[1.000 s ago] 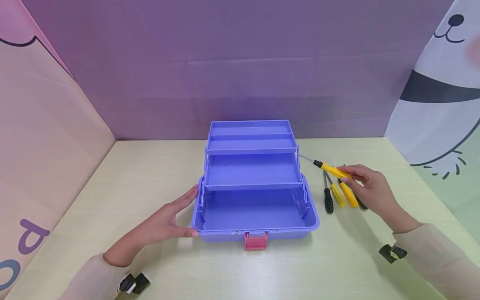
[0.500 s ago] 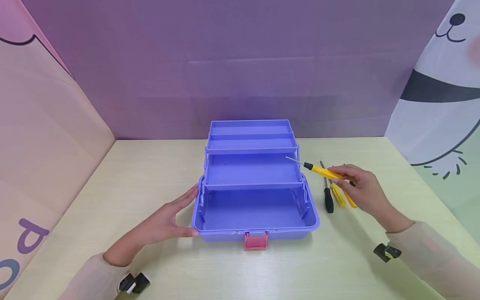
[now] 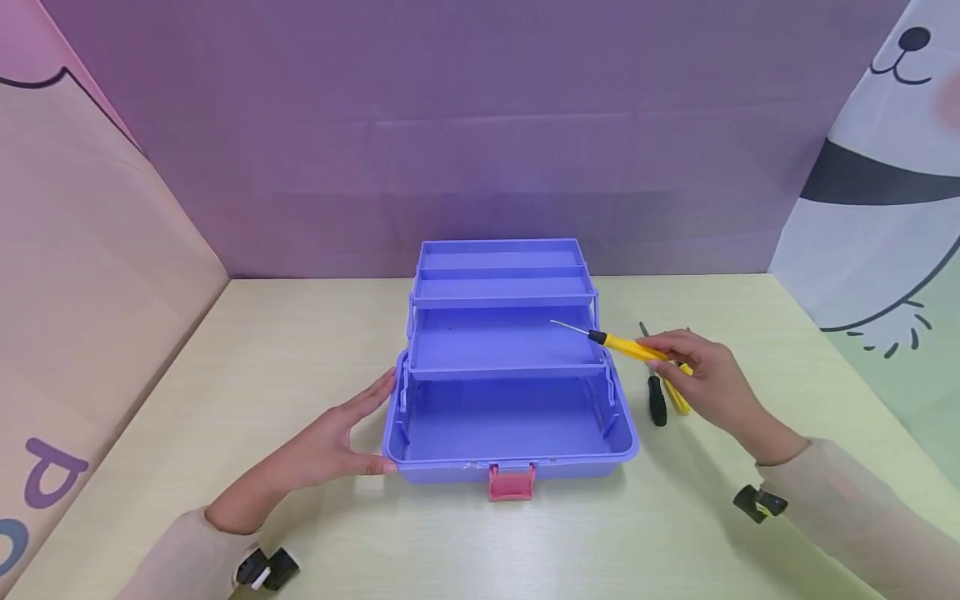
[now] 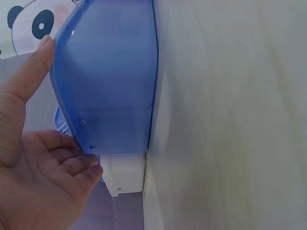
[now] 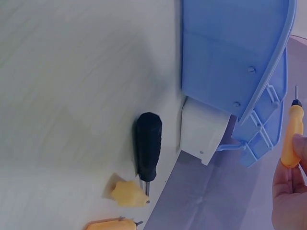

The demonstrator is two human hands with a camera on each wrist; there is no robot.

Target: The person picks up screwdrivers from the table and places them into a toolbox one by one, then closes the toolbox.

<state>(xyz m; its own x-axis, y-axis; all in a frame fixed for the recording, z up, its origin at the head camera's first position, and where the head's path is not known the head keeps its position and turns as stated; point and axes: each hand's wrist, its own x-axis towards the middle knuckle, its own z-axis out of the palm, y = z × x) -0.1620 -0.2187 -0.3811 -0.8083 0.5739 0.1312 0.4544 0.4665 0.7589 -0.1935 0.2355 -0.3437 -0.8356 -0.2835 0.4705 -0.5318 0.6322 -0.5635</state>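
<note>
A purple toolbox (image 3: 450, 473) stands with its stepped trays (image 3: 506, 337) raised and a pink latch (image 3: 512, 483) at its front. My left hand (image 3: 322, 450) rests against the box's left side, thumb near the front corner and fingers farther back. Over the middle tray, the right hand (image 3: 705, 382) pinches a yellow-handled screwdriver (image 3: 622, 345) by its handle end, shaft pointing left. In the right wrist view, fingers and thumb hold that yellow handle (image 5: 292, 136) off the table. Below this hand lies a black-handled screwdriver (image 3: 657, 402), beside a partly hidden yellow one (image 3: 679, 398).
More tool handles lie on the table by the right hand, including an orange-yellow handle (image 5: 112, 224) in the right wrist view. A purple backdrop (image 3: 480, 150) rises behind the pale table (image 3: 300, 333). Printed panels stand at both sides.
My right hand has carried the screwdriver leftward, bringing its shaft from the box's right edge to over the middle tray. The left hand and toolbox stay put.
</note>
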